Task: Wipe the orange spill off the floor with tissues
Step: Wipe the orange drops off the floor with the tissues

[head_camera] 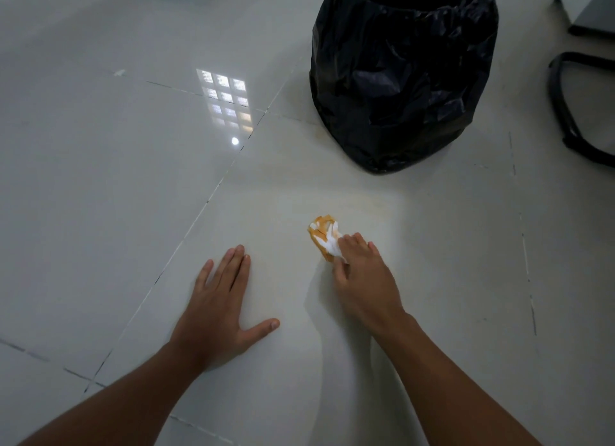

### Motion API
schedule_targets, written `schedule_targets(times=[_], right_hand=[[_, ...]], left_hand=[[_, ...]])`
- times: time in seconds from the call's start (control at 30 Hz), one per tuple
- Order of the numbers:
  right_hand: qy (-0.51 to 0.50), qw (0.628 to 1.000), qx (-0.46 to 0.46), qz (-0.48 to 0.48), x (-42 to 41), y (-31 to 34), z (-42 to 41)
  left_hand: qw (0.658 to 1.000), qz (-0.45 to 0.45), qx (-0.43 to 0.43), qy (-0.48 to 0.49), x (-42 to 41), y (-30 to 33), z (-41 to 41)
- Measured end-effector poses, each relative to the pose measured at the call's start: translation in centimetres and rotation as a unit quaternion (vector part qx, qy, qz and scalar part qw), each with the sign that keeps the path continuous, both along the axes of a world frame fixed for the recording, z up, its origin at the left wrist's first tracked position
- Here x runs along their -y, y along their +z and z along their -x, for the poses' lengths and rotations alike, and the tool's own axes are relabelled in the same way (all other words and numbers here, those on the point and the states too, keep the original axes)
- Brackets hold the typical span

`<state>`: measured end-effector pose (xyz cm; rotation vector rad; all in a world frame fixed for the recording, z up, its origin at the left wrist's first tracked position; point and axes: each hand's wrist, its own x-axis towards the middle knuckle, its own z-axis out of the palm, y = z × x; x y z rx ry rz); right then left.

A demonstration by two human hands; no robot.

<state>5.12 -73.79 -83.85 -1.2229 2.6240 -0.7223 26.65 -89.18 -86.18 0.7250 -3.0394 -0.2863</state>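
Right hand (361,272) pinches the orange-stained tissue wad (324,236) against the floor (100,166); left hand (219,309) rests flat (fingers straight), farther from it.

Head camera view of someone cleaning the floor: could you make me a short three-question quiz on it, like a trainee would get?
1. True or false: the left hand lies flat on the floor and holds nothing.
2. What does the right hand press on the tile?
A. a sponge
B. an orange-stained tissue
C. a brush
3. Fill the gap: the bin lined with a black bag stands ____ the tissue, further from the person.

Key
1. True
2. B
3. beyond; it is apart from the tissue, not touching it.
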Motion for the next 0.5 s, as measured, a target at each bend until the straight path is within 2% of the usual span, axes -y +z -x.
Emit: schedule_targets(times=[0.07,0.13,0.27,0.4,0.5], right_hand=[[-0.064,0.996,-0.036,0.054,-0.9,0.6,0.1],[-0.088,0.994,-0.032,0.061,-1.5,0.8,0.2],[-0.051,0.998,-0.008,0.047,-1.5,0.7,0.4],[-0.065,0.997,0.023,0.022,-0.6,0.5,-0.4],[-0.026,0.999,0.032,0.014,0.4,0.6,-0.8]], left_hand=[[1.000,0.001,0.000,-0.001,0.0,-0.1,0.0],[1.000,0.001,-0.002,-0.001,0.1,-0.2,0.0],[1.000,0.000,-0.007,-0.001,0.0,-0.2,0.0],[1.000,0.000,-0.006,-0.002,0.1,-0.3,-0.1],[1.000,-0.004,-0.008,0.000,0.2,-0.4,-0.1]])
